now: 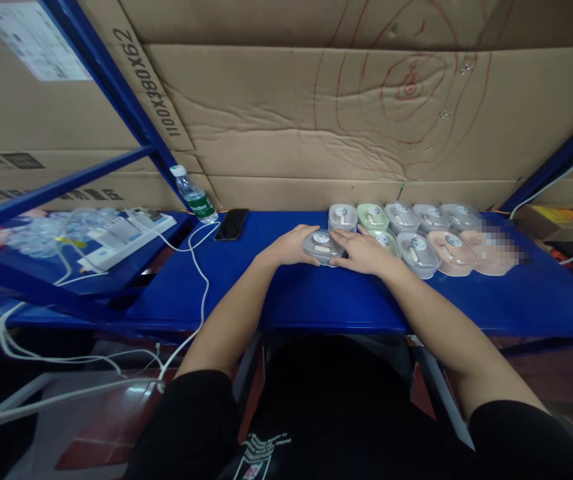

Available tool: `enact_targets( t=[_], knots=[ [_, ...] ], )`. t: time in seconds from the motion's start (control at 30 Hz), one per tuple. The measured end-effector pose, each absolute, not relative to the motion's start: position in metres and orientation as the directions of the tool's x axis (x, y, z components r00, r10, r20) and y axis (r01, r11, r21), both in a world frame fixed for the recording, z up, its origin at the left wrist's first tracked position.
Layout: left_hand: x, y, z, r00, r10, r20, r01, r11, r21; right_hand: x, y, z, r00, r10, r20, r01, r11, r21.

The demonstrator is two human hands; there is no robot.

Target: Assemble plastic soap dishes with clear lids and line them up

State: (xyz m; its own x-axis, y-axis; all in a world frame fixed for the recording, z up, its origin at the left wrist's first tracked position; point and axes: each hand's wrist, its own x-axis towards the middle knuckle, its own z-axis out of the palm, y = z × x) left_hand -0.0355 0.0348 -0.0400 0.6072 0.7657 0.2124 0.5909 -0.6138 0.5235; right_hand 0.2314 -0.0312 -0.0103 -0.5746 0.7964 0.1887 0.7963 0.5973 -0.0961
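A grey lunch box with a clear lid and a round label sits on the blue table, at the left end of the front row. My left hand is closed round its left side, and my right hand grips its right side. Beyond my right hand stand more boxes in two rows: a green lunch box behind, then a grey lunch box and a pink lunch box in front. Another green box is partly hidden by my right hand. The far right front box is blurred out.
A water bottle and a black phone are at the table's back left. White cables run across the left side and over the front edge. Further left lie a power strip and clear plastic bags. Cardboard lines the back.
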Motion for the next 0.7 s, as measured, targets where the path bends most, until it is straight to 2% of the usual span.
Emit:
enact_targets(
  t=[0.5,0.7],
  knots=[
    [-0.0337,0.0348,-0.0405,0.587,0.779,0.222,0.616,-0.607,0.502,0.2316,-0.0307,-0.0128,-0.585,0.79,0.183,0.792,0.605,-0.08],
    [-0.0378,0.0386,-0.037,0.552,0.815,0.177,0.675,-0.561,0.479,0.2314,-0.0338,-0.0082,-0.559,0.813,0.165,0.818,0.573,-0.048]
  ],
)
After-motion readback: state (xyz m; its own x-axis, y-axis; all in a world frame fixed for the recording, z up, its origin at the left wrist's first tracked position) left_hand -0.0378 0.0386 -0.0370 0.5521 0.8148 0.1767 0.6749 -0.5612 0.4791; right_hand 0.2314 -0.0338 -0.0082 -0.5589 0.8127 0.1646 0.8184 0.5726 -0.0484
